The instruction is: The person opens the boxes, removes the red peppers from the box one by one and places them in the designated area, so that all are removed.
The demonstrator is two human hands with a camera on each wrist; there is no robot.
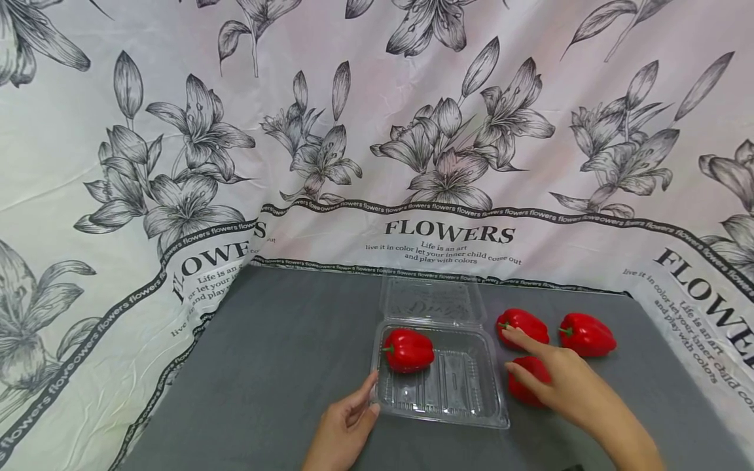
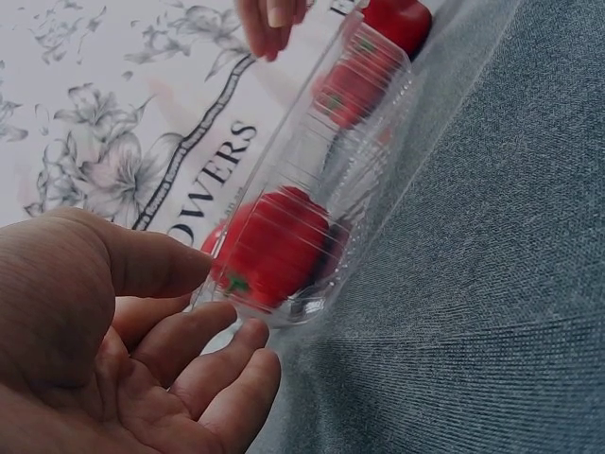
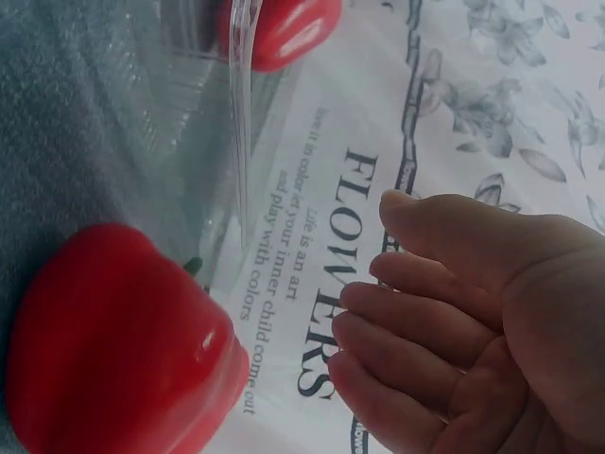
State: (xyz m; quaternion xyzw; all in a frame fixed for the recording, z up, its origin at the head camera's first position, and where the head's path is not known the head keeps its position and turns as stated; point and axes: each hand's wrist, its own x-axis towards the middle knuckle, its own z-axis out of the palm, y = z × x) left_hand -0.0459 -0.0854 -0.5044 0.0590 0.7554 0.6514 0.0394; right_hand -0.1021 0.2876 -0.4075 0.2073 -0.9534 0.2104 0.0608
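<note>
A clear plastic clamshell box (image 1: 471, 386) lies on the grey cloth with its lid (image 1: 432, 301) folded back. Inside its left side sits a red bell pepper (image 1: 409, 351) with a green stem. My left hand (image 2: 161, 331) pinches the box's left rim between thumb and fingers. To the right of the box, my right hand (image 1: 562, 379) hovers over the red peppers, fingers loosely extended and holding nothing. Under it is the nearest pepper (image 1: 524, 398), partly hidden by the thumb. Just beyond its fingertips lies another pepper (image 1: 527, 325), with a further pepper (image 1: 588, 335) to the right.
Grey cloth (image 1: 265, 366) covers the table. A white curtain (image 1: 330, 242) printed with flowers and lettering hangs behind the table and along its sides. The raised lid lies back toward the curtain's lower edge.
</note>
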